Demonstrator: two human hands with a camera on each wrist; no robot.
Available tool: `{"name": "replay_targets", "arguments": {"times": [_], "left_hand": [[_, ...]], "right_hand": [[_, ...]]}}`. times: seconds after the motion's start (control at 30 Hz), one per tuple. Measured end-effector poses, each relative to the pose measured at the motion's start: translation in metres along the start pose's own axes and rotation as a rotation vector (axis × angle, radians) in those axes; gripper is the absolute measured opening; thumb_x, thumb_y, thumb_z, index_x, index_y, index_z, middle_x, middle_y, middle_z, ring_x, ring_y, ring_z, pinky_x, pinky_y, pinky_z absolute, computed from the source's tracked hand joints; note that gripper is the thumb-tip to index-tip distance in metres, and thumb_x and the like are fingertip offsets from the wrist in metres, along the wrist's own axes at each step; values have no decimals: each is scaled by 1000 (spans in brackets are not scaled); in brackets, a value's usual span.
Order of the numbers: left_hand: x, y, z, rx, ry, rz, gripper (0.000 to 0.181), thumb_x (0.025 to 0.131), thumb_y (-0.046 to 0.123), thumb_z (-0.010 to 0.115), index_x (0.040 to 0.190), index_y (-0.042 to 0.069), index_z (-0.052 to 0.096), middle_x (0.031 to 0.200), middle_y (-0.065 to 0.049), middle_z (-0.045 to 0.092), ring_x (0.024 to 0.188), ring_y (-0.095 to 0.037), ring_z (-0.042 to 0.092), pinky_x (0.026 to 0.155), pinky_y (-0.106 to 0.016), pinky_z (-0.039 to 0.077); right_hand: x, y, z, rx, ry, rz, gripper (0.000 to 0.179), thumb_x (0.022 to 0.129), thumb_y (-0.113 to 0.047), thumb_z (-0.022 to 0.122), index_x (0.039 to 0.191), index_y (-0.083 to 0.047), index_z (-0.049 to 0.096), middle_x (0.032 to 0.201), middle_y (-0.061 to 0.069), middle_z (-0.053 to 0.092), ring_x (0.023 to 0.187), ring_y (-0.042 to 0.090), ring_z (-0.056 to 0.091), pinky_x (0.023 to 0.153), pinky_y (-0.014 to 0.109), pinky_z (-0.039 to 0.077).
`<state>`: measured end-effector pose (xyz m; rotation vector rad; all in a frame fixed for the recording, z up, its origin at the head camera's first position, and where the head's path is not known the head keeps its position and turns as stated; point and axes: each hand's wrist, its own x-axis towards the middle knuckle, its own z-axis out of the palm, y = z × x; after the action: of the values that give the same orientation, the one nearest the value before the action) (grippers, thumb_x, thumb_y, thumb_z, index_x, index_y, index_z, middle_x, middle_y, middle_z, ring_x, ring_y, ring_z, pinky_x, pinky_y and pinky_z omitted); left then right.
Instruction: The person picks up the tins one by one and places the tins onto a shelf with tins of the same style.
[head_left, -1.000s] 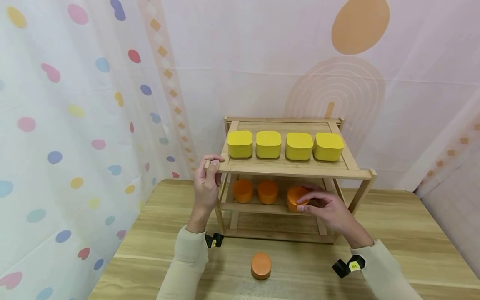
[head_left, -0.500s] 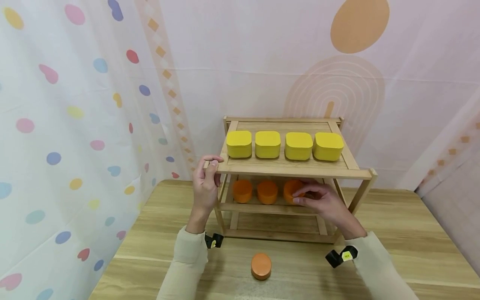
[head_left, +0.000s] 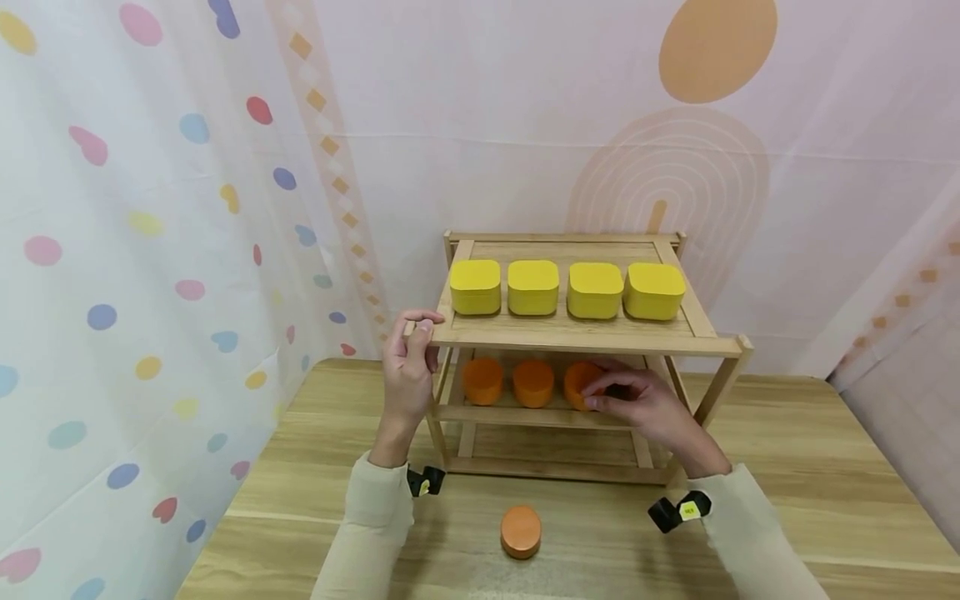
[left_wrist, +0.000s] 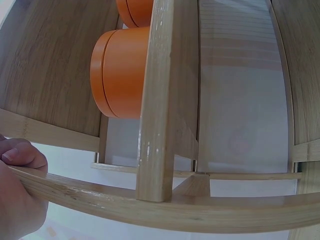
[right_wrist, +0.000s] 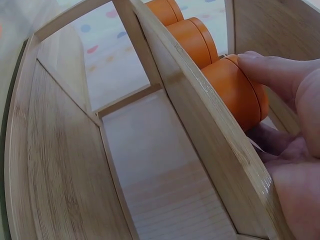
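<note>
My right hand (head_left: 641, 404) holds a round orange tin (right_wrist: 234, 90) by its side, thumb and fingers around it, on the middle shelf (head_left: 540, 417) of a wooden rack. To its left on that shelf stand two matching orange tins, one in the middle (head_left: 533, 384) and one at the left (head_left: 483, 382). My left hand (head_left: 408, 367) grips the front left corner of the rack's top shelf (head_left: 570, 337), thumb on the near side. In the left wrist view, part of this hand (left_wrist: 20, 185) shows on the wooden bar. A further orange tin (head_left: 521, 532) sits on the table before the rack.
Several yellow rounded-square boxes (head_left: 595, 291) line the top shelf. Below the tins is the bottom shelf (head_left: 555, 446). The rack stands on a wood-grain table (head_left: 315, 500), with a patterned curtain (head_left: 480, 125) behind it and along the left.
My right hand has moved left and slightly inward with the orange tin, bringing it close to the middle one on the shelf. My left hand keeps its grip on the rack corner.
</note>
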<state>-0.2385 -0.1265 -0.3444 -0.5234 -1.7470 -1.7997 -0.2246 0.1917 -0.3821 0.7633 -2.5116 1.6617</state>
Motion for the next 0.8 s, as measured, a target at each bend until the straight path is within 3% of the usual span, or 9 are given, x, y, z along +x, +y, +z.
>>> {"name": "replay_targets", "arguments": {"times": [0.23,0.43,0.8], "left_hand": [[0,0,0,-3,-6,-1,30,103,21,44,103,-6,57,53,-1,39,47,-13,36,46,-22,33],[1,1,0,-15,-4,1,31,103,21,44,103,-7,56,52,0,39,46,-12,36,46,-22,32],[1,0,0,-22,5,-4,30,103,20,44,103,-8,56,51,0,39,46,-11,36,46,-21,33]], "right_hand": [[0,2,0,-19,8,-18,11,91,-8,70,99,-7,76,134,17,58,119,22,54,80,23,51],[1,3,0,-28,5,-32,11,90,-8,70,100,-9,76,140,16,54,127,29,50,89,20,47],[0,4,0,-18,-4,-65,11,90,-8,71,99,-9,75,142,16,52,129,27,48,94,16,42]]}}
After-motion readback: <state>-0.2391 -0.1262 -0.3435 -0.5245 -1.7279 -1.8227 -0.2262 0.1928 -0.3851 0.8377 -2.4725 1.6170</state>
